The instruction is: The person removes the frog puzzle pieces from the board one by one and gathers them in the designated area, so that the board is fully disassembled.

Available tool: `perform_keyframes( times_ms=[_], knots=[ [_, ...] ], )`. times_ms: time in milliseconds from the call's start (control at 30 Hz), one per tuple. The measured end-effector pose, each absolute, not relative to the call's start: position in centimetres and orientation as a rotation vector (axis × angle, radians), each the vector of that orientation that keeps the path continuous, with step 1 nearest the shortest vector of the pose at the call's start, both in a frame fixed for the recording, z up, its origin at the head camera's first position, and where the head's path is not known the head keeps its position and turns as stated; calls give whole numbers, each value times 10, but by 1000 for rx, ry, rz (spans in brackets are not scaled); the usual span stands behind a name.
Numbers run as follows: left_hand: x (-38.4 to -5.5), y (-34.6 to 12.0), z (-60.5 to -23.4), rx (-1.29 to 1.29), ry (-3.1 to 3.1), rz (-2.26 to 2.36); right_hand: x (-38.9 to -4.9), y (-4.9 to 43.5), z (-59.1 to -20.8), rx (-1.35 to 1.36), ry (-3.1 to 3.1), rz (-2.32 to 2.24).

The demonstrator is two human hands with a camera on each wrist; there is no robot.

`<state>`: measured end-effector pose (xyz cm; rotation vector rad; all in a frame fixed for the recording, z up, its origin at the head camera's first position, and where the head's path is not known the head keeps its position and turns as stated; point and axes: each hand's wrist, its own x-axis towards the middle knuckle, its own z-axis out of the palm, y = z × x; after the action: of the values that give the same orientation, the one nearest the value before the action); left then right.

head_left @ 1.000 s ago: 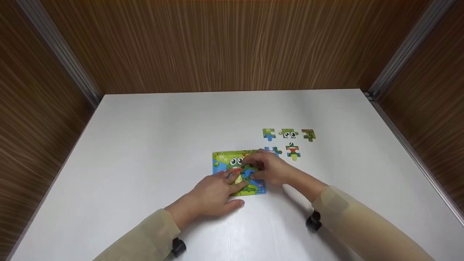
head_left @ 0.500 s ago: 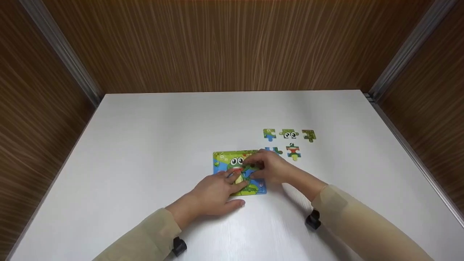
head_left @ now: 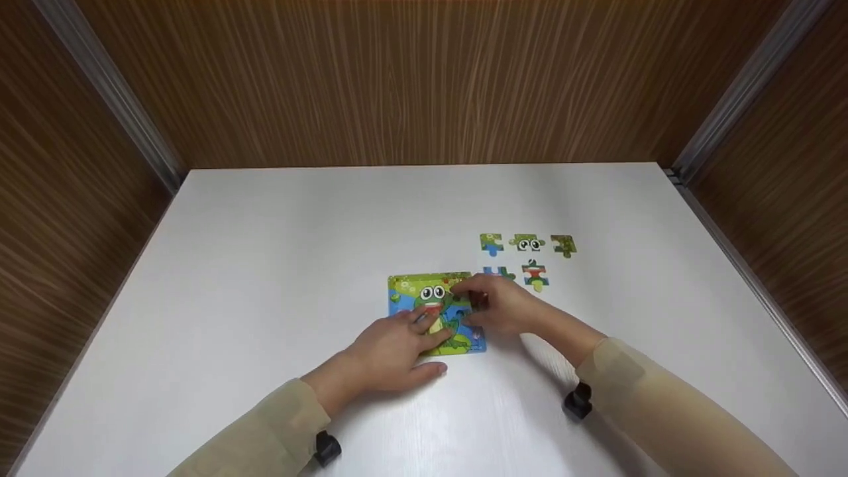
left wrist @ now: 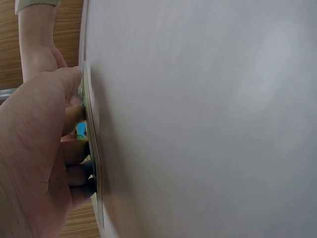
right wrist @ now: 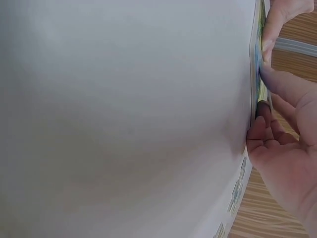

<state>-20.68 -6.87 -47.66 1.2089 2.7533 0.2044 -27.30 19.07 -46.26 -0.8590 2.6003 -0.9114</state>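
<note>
A frog jigsaw puzzle board [head_left: 414, 287] lies flat on the white table. Over its lower left, my left hand [head_left: 391, 354] rests with fingers stretched out on the picture and the thumb off the near edge. My right hand [head_left: 500, 305] is at the board's right side, its fingers bent and its thumb opposite them, pinching at a puzzle piece there that the fingers mostly hide. In the right wrist view the thumb [right wrist: 285, 84] and fingertips press onto the board's face near its edge. The left wrist view shows the left hand [left wrist: 39, 144] spread against the thin board [left wrist: 93, 134].
Beyond the board to the right lie loose puzzle pieces in two rows: a green-blue piece [head_left: 491, 244], an eyes piece [head_left: 528, 243], a brown-green piece [head_left: 563, 245], a partly covered blue piece [head_left: 497, 271] and a mouth piece [head_left: 535, 275]. Wood-grain panels [head_left: 424, 86] enclose the table.
My right hand has shifted slightly right, with its fingertips drawn back from the frog's face toward the board's right edge. The left hand and the loose pieces stay in place.
</note>
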Motion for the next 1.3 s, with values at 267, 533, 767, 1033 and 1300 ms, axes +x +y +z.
perform_keyframes(
  times_ms=[267,533,767,1033,1300],
  knots=[
    [-207,-70,-477,1234,2768,221,-272,191,-462,-870,2636,-875],
    [-206,-70,-477,1233,2770,226,-272,197,-463,-915,2638,-892],
    [-205,-71,-476,1214,2761,225,-271,199,-464,-935,2672,-893],
    [-205,-74,-477,1216,2753,232,-269,205,-463,-982,2687,-948],
    [-204,-75,-479,1217,2753,240,-272,233,-447,-910,2743,-1013]
  ],
)
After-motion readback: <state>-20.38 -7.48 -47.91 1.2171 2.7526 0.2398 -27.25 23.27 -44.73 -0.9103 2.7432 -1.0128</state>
